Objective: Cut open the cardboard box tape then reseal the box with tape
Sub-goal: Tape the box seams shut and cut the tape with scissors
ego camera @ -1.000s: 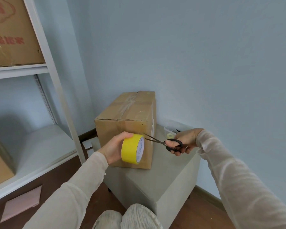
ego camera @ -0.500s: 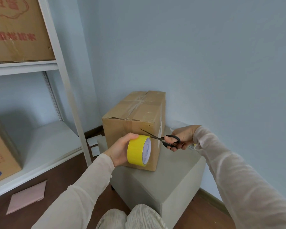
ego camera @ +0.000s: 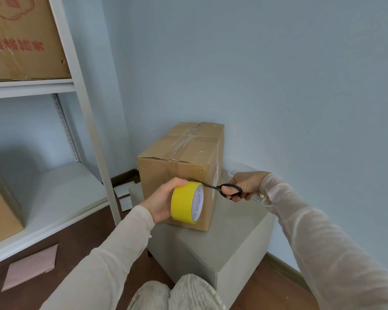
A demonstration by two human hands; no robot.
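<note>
Bench (ego camera: 233, 231): cardboard box (ego camera: 177, 173), taped seam (ego camera: 184, 144) up-frame of blades.
Left fingers (ego camera: 179, 182): gripping tape roll (ego camera: 183, 203).
Right fingers (ego camera: 235, 199): holding scissors (ego camera: 217, 188), tips leftward.

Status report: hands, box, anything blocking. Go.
Left hand grips yellow tape roll. Right hand holds scissors, blades at the roll. Cardboard box on stool, top taped shut. Nothing blocking.

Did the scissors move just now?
Yes. The scissors moved left, closer to the cardboard box: their tips reach farther across its front, and the right hand sits nearer its corner.
</note>
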